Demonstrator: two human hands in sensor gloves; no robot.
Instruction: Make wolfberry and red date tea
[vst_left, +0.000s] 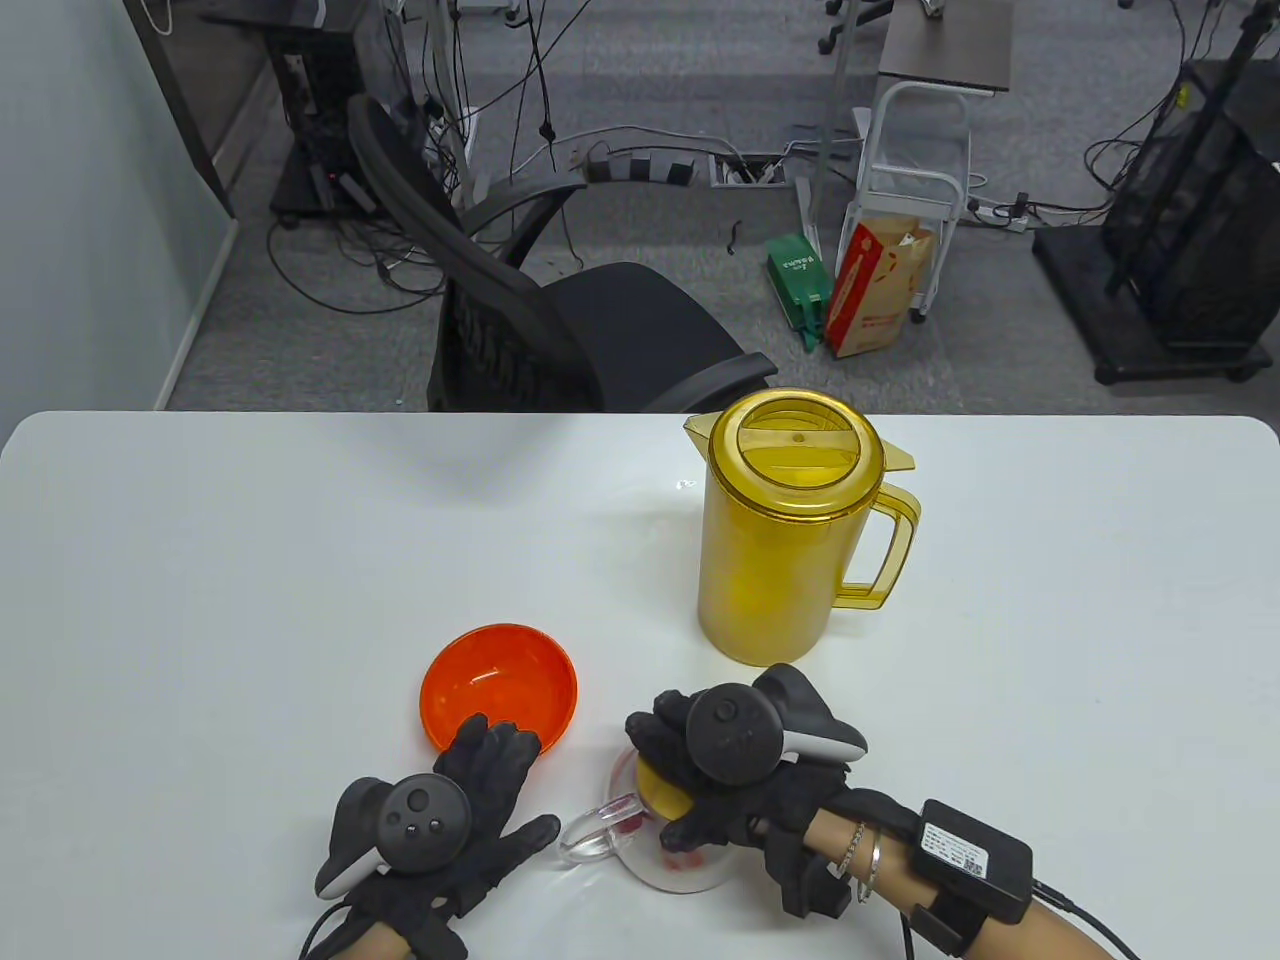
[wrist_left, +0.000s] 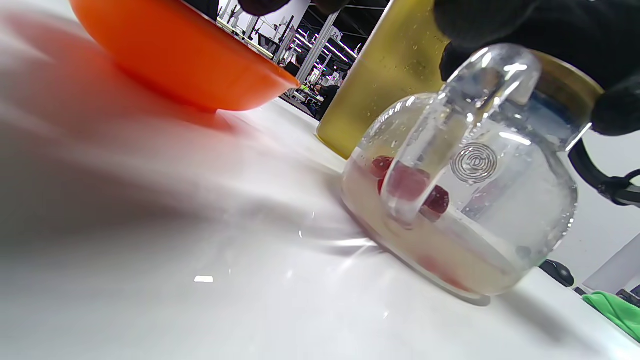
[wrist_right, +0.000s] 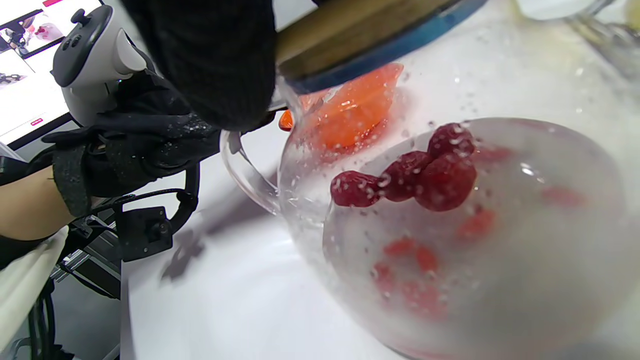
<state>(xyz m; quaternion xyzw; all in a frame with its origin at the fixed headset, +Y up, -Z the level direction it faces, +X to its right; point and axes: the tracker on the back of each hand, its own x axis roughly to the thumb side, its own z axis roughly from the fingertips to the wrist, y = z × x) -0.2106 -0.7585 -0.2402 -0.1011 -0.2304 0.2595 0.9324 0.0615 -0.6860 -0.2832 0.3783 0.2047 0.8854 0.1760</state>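
Looking down, we see our right hand (vst_left: 735, 775) gripping the yellow-and-blue lid (vst_left: 662, 790) on top of the glass teapot (vst_left: 680, 865), which stands on the white table (vst_left: 250, 560) in front of the yellow pitcher (vst_left: 785, 525). Red dates (wrist_right: 415, 175) and wolfberries (wrist_right: 417, 270) sit in its water. Our left hand (vst_left: 450, 825) lies spread open left of the teapot's handle (vst_left: 590, 835), fingertips (vst_left: 490, 735) touching the orange bowl (vst_left: 498, 685).

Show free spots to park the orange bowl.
Bare: table left of the orange bowl, and right of the yellow pitcher. Crowded: near edge, where both hands flank the glass teapot.
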